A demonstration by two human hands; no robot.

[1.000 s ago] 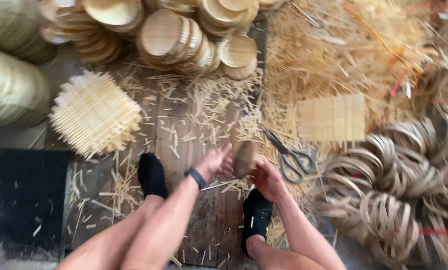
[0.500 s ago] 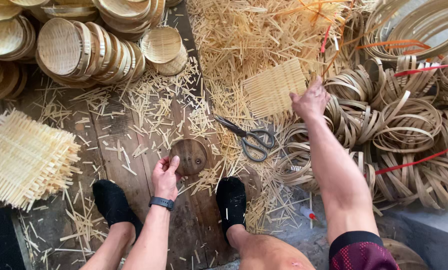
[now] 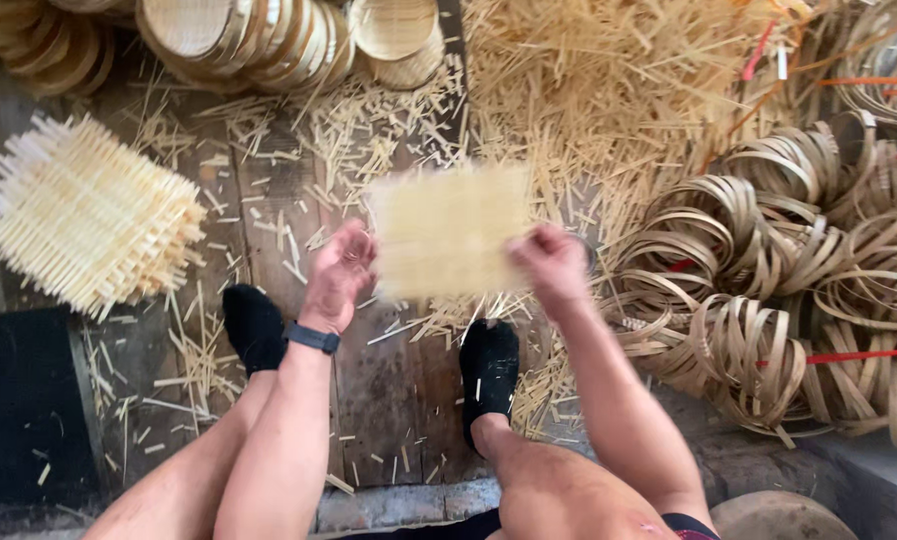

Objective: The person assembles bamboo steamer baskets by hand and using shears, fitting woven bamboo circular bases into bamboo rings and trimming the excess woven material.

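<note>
- Hands flank a blurred woven mat [image 3: 451, 232]: right hand [image 3: 552, 268] pinches its edge; left hand [image 3: 337, 275], half-open, steadies the opposite edge.
- Stacked mats [image 3: 89, 215] wait left of it.

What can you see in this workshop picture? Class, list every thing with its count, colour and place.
Woven mat: one, pale yellow, blurred, between both hands.
Stack of woven mats: one, pale, left.
Round woven baskets: many, tan, top left.
Loose straw slivers: heap, yellow, top centre.
Coiled strip hoops: many, brown, right.
Red ties: several, among the hoops.
Plank floor: dark wood, centre.
Black mat: one, lower left.
Black socks: two, on the planks.
Wristband: one, dark, left wrist.
Left hand: at the mat's left edge.
Right hand: at its right edge.
</note>
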